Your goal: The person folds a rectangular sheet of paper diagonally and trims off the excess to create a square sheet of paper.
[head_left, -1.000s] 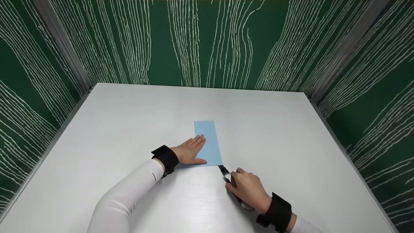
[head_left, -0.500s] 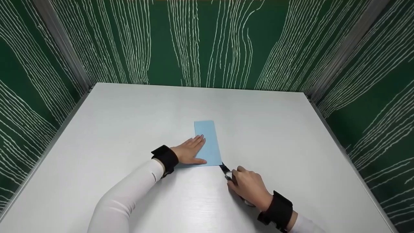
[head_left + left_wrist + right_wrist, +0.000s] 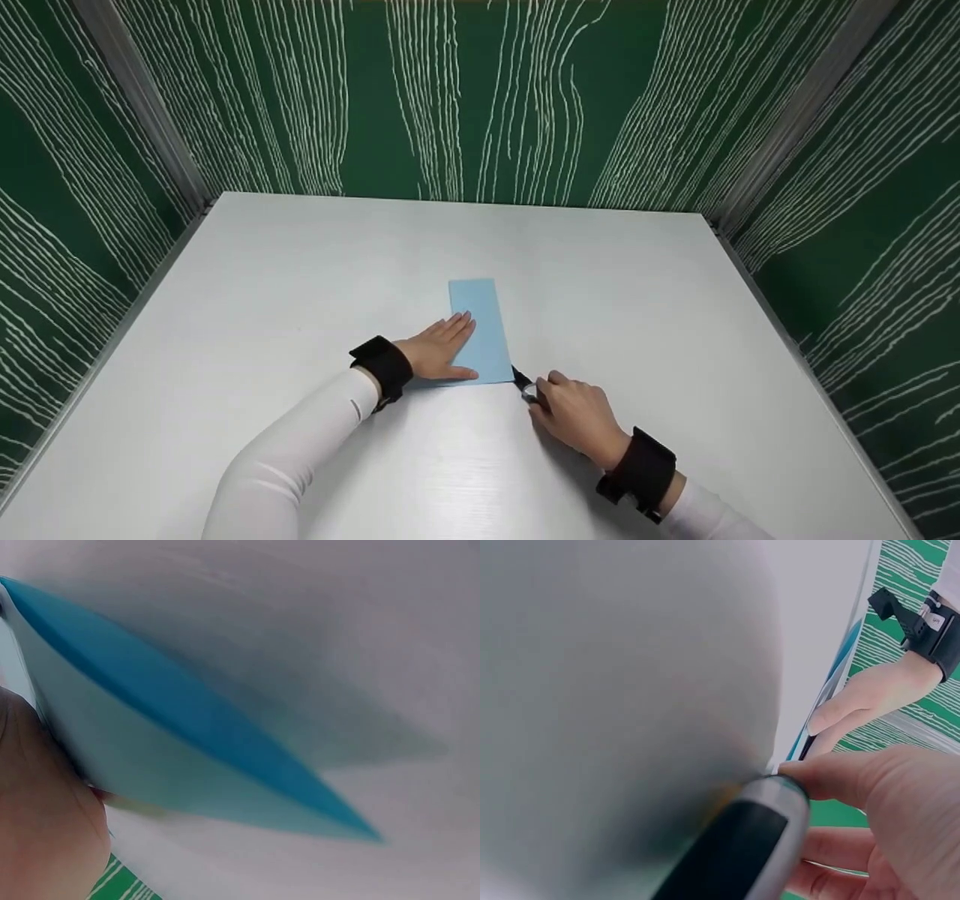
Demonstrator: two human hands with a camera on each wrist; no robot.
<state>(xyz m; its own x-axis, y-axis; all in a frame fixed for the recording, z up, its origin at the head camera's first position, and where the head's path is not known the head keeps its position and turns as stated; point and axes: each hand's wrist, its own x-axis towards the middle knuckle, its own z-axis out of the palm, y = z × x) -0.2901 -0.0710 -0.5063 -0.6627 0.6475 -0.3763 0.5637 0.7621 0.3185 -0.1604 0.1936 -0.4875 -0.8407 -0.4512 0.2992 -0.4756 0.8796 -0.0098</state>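
A folded sheet of light-blue paper [image 3: 489,341] lies on the white table. My left hand [image 3: 437,350] rests on its left part with straight, spread fingers. In the left wrist view, two layers of the paper [image 3: 135,739] bulge apart at an edge. My right hand [image 3: 579,420] grips a utility knife [image 3: 523,382] with a dark blade, at the paper's near right corner. The blade tip meets the right edge; whether it sits between the layers I cannot tell. The right wrist view shows the knife's silver and black rounded handle [image 3: 742,840], its far end out of frame.
The white tabletop [image 3: 337,255] extends around the paper on all sides. Green panels [image 3: 367,97] with pale wavy lines stand behind and beside it, joined by grey metal posts [image 3: 806,112]. Each wrist wears a black band [image 3: 639,472].
My right hand has moved the knife slightly forward, so its blade reaches a little farther up the paper's right edge. The left hand and the paper stay in place.
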